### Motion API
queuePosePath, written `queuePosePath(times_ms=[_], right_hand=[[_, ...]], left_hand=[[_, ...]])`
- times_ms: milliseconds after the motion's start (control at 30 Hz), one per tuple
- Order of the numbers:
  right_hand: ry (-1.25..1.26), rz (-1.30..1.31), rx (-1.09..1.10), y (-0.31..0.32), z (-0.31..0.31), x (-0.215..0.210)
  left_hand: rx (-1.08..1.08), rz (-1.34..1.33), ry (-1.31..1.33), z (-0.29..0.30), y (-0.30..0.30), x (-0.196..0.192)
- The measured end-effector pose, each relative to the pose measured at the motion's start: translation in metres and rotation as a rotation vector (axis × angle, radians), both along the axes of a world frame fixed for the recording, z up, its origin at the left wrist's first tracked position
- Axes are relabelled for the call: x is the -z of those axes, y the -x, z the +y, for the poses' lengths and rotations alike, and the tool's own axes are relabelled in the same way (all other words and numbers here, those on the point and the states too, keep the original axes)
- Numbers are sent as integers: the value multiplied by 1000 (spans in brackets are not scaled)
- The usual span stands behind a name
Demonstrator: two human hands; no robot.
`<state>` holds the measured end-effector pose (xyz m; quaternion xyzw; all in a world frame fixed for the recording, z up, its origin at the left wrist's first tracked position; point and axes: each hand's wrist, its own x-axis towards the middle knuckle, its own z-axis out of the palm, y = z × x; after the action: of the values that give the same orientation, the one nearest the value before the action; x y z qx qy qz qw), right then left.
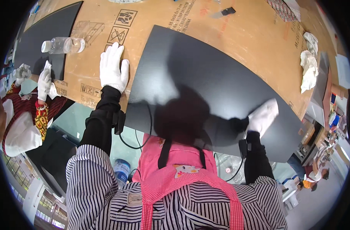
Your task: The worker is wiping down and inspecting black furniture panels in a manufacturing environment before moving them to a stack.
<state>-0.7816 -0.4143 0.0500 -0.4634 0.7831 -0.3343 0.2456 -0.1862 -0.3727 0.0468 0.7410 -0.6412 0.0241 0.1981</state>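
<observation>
A dark grey, smooth flat panel lies in front of me on cardboard. My left hand, in a white glove, rests on the cardboard just left of the panel, fingers stretched and thumb apart, holding nothing. On the panel's right part lies my right hand, also white-gloved and pointing away to the upper right. Its fingers blur together, so I cannot make out whether a cloth is under or in them. My head and arm cast a shadow across the panel.
Printed cardboard covers the table. At left are a clear bottle on its side, another dark panel and a co-worker's gloved hand. Crumpled white cloths lie at right; a small black object is at the back.
</observation>
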Motion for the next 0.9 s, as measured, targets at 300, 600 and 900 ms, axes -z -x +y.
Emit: queuePosePath(times_ms=[300,600,900], right_hand=[[338,524,-1263,-426,-104,-48],[420,599,-1485,-416,26,-54],[306,576,-1366,-282,44,-35]], left_hand=[[-10,-6,-33,10,-7,-2],[33,26,94,4,-11,-3],[55,45,124,13,-13,0]])
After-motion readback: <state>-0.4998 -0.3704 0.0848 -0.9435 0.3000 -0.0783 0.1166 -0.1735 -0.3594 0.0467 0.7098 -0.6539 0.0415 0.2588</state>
